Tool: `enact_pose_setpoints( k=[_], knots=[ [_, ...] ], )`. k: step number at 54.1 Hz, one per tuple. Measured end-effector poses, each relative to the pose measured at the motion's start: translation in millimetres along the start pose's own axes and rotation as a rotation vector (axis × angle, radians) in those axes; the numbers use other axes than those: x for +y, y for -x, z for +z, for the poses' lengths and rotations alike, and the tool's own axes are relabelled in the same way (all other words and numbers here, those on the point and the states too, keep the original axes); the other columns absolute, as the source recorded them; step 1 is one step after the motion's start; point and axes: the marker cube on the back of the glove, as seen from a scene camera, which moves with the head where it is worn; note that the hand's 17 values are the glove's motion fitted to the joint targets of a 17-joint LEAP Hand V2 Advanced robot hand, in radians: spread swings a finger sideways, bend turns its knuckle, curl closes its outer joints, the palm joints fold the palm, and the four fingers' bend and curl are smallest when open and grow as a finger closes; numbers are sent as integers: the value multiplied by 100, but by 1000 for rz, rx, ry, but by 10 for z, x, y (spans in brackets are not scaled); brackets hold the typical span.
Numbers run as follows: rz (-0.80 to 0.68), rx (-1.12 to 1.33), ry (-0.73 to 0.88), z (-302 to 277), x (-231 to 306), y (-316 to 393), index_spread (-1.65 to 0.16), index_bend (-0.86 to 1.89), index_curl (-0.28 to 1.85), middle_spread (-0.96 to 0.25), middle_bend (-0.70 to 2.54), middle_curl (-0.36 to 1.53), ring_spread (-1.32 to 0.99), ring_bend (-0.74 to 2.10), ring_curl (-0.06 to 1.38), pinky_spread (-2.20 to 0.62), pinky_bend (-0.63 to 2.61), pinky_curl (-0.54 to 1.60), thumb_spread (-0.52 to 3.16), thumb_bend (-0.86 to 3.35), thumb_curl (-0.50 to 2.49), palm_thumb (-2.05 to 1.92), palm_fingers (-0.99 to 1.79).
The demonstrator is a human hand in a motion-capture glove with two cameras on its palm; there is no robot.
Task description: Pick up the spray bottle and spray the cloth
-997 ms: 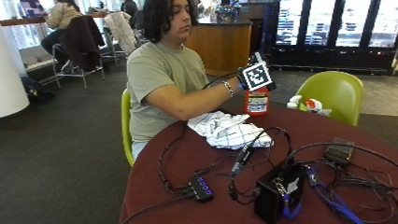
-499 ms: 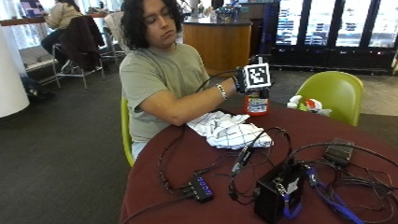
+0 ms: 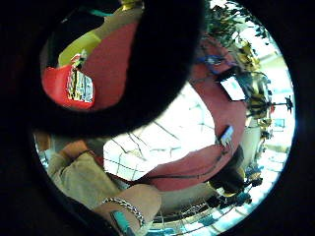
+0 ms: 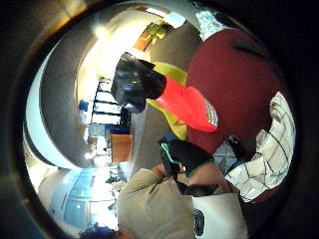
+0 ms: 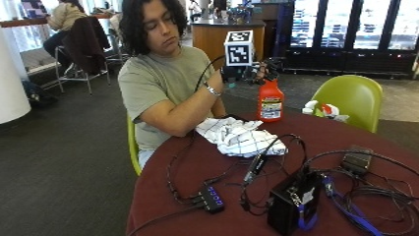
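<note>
A person in a grey-green T-shirt sits at a round table [image 5: 196,196] with a dark red top. The gloved right hand [image 5: 245,73] is raised to about chest height, its fingers curled round the black trigger head of a spray bottle [image 5: 270,101], holding it off the table. The bottle is orange-red with a printed label on its front, and it hangs upright from the hand, over the far side of the table and just beyond the cloth [image 5: 237,137].

The cloth is white with a thin dark check. It lies crumpled on the table right in front of the person, lower than the bottle and a little nearer the chest. From the little-finger side of the palm the cloth [image 3: 162,140] shows bright against the red top, with the bottle's label [image 3: 81,88] close by (a dark glove finger crosses much of that picture). From the thumb side, the bottle [image 4: 187,107] runs out from its black head [image 4: 132,84] over the table.

The bare left hand I cannot see. The forearm lies along the table edge behind the cloth.

Nearer me, black cables [image 5: 262,162] loop across the table, with a small hub [image 5: 211,198] and a black box [image 5: 291,206]. A yellow-green chair [image 5: 350,98] stands at the far side.
</note>
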Motion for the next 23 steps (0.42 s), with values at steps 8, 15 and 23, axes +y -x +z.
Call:
enact_pose_setpoints(
  k=[8, 15, 23],
  knots=[
    [-10, 189, -29, -80, 217, 154, -36, 14, 31, 9, 17, 35, 4, 28, 33, 23, 40, 37, 98, -4, 42, 49, 29],
    [-135, 413, 45, -59, 347, 96, -37, 14, 29, 8, 17, 33, 4, 30, 33, 23, 40, 37, 99, -4, 40, 46, 27],
    [-98, 206, 95, -35, 410, 351, -38, 13, 27, 8, 17, 32, 5, 31, 33, 23, 42, 37, 99, -3, 37, 44, 24]
  ],
)
